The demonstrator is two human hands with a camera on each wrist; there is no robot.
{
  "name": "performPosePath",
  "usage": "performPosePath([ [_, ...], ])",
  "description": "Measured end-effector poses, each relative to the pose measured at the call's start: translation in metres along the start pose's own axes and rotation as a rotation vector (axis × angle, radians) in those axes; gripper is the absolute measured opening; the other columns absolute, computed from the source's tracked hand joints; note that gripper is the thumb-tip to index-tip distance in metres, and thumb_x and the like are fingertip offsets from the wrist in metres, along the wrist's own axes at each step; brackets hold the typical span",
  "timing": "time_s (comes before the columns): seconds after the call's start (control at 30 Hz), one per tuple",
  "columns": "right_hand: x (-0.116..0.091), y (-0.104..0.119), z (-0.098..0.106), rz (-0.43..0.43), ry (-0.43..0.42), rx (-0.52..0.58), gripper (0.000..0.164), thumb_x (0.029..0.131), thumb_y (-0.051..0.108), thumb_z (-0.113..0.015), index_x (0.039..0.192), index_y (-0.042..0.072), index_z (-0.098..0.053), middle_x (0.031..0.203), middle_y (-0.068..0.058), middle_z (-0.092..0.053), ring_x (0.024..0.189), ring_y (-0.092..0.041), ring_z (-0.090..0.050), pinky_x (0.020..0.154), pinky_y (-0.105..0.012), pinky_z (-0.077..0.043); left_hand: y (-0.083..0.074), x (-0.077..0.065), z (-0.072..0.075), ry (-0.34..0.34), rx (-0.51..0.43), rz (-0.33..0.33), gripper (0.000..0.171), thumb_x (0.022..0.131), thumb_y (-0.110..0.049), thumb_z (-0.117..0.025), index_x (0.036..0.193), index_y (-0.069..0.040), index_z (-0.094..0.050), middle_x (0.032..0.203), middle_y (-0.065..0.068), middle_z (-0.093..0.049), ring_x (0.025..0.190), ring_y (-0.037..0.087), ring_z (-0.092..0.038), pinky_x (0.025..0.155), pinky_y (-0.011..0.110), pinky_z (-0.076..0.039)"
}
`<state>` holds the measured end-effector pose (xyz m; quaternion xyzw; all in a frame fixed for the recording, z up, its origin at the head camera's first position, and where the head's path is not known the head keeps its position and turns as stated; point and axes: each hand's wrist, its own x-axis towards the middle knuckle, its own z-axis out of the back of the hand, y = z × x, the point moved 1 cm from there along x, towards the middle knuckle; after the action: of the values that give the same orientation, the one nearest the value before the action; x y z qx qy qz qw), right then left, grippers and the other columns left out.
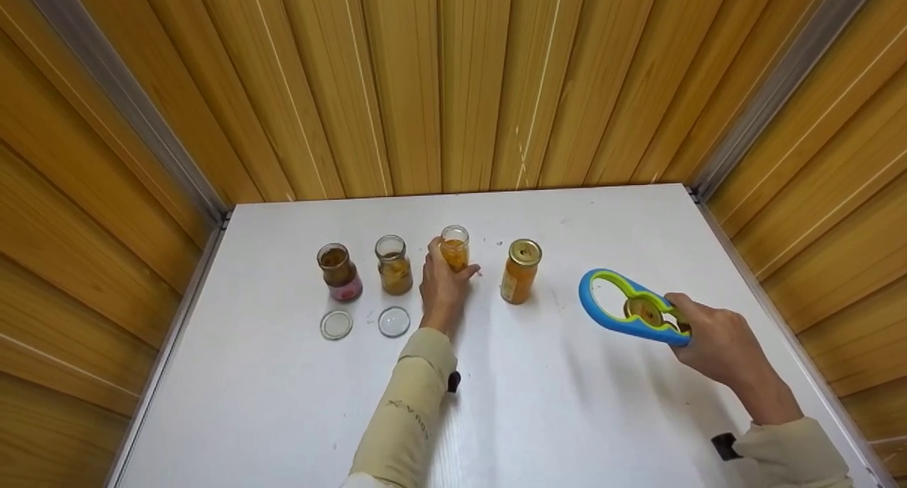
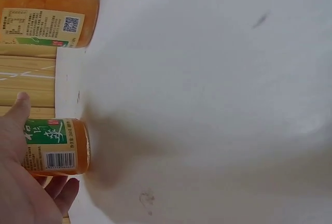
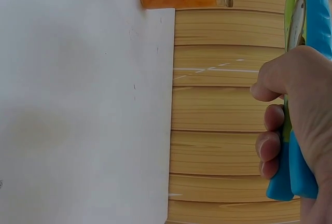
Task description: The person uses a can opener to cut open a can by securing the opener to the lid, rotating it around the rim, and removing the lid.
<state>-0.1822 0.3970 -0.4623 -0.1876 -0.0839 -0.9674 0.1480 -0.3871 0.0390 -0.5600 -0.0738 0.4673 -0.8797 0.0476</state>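
My left hand (image 1: 445, 290) grips a lidless glass jar (image 1: 454, 251) of orange fruit, fingers and thumb around its side. In the left wrist view, its green and cream label (image 2: 49, 141) faces the camera. Well off to the right, my right hand (image 1: 723, 343) holds a blue and green jar opener (image 1: 623, 325) by its handles, above the table. A gold lid (image 1: 643, 309) sits inside the opener's smaller opening. Between the hands stands a capped jar (image 1: 519, 279) of orange fruit with a gold lid on top.
Left of my left hand stand an open jar (image 1: 395, 272) with yellowish contents and an open dark brown jar (image 1: 343, 275). Two loose lids, one (image 1: 336, 324) and another (image 1: 394, 321), lie before them. Wood-patterned walls (image 1: 468, 84) enclose the white table (image 1: 283, 417).
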Motion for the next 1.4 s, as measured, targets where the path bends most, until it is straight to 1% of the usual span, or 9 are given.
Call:
performPosePath([
  [0.07,0.001,0.001,0.0,0.008,-0.005,-0.001,0.063,0.057,0.007,-0.083,0.113,0.007,-0.053,0.081,-0.011,-0.066,0.057,-0.02,-0.06,0.052,-0.038,-0.052,-0.002,-0.001,0.002,0.008,-0.027,0.012,0.093,0.068,-0.032,-0.083,0.141,-0.019,-0.025,0.128,0.008,-0.048,0.12,0.022,-0.045,0.097,0.042,-0.04],
  [0.2,0.002,0.002,0.0,0.017,-0.009,0.003,0.063,0.057,0.008,-0.083,0.113,0.006,-0.053,0.081,-0.012,-0.066,0.058,-0.022,-0.061,0.053,-0.039,-0.053,-0.006,-0.005,0.005,0.042,-0.075,0.081,0.1,0.071,-0.027,-0.082,0.146,-0.015,-0.017,0.135,0.012,-0.04,0.127,0.024,-0.037,0.105,0.041,-0.031],
  [0.33,0.004,0.002,0.0,0.014,-0.001,0.0,0.064,0.058,0.008,-0.083,0.114,0.006,-0.053,0.081,-0.011,-0.065,0.057,-0.02,-0.059,0.053,-0.039,-0.052,-0.008,-0.013,0.008,0.079,-0.066,0.136,0.099,0.076,-0.029,-0.077,0.147,-0.009,-0.011,0.139,0.017,-0.033,0.131,0.027,-0.032,0.108,0.039,-0.026],
  [0.53,0.007,0.002,0.0,0.023,-0.014,-0.003,0.062,0.058,0.008,-0.083,0.113,0.005,-0.053,0.08,-0.01,-0.065,0.055,-0.016,-0.056,0.051,-0.036,-0.05,-0.009,-0.026,0.016,0.113,-0.064,0.122,0.092,0.082,-0.025,-0.071,0.147,-0.002,-0.011,0.139,0.023,-0.031,0.131,0.031,-0.032,0.107,0.041,-0.026],
  [0.83,0.013,0.004,0.001,0.022,-0.016,0.012,0.065,0.058,0.007,-0.084,0.115,0.005,-0.053,0.085,-0.015,-0.066,0.058,-0.023,-0.061,0.054,-0.041,-0.053,-0.012,-0.039,0.035,0.19,-0.105,0.156,0.085,0.087,-0.028,-0.066,0.148,-0.005,-0.012,0.145,0.019,-0.026,0.133,0.029,-0.028,0.107,0.042,-0.026],
  [1.07,0.012,0.007,0.005,0.051,-0.047,0.0,0.064,0.056,0.006,-0.083,0.113,0.004,-0.053,0.081,-0.013,-0.066,0.056,-0.021,-0.06,0.051,-0.038,-0.052,-0.019,-0.056,0.047,0.243,-0.117,0.064,0.079,0.089,-0.028,-0.063,0.146,0.0,-0.016,0.145,0.02,-0.024,0.134,0.03,-0.027,0.107,0.04,-0.026],
  [1.13,0.013,0.008,0.006,0.063,-0.056,-0.001,0.062,0.057,0.006,-0.082,0.112,0.004,-0.053,0.081,-0.013,-0.066,0.056,-0.021,-0.061,0.051,-0.037,-0.052,-0.02,-0.061,0.05,0.264,-0.113,0.058,0.078,0.089,-0.029,-0.062,0.146,0.0,-0.017,0.146,0.019,-0.025,0.133,0.029,-0.03,0.107,0.04,-0.027],
  [1.3,0.014,0.014,0.008,0.068,-0.044,-0.002,0.065,0.057,0.009,-0.083,0.114,0.005,-0.053,0.085,-0.012,-0.067,0.058,-0.02,-0.061,0.052,-0.034,-0.052,-0.02,-0.07,0.058,0.314,-0.117,0.114,0.079,0.089,-0.031,-0.062,0.148,-0.006,-0.016,0.146,0.013,-0.027,0.13,0.026,-0.034,0.104,0.04,-0.032],
  [1.4,0.015,0.017,0.01,0.068,-0.047,-0.008,0.066,0.056,0.009,-0.083,0.115,0.005,-0.053,0.085,-0.01,-0.067,0.058,-0.018,-0.059,0.052,-0.032,-0.051,-0.022,-0.074,0.061,0.333,-0.128,0.115,0.079,0.089,-0.032,-0.062,0.148,-0.008,-0.015,0.144,0.012,-0.031,0.129,0.025,-0.036,0.102,0.04,-0.034],
])
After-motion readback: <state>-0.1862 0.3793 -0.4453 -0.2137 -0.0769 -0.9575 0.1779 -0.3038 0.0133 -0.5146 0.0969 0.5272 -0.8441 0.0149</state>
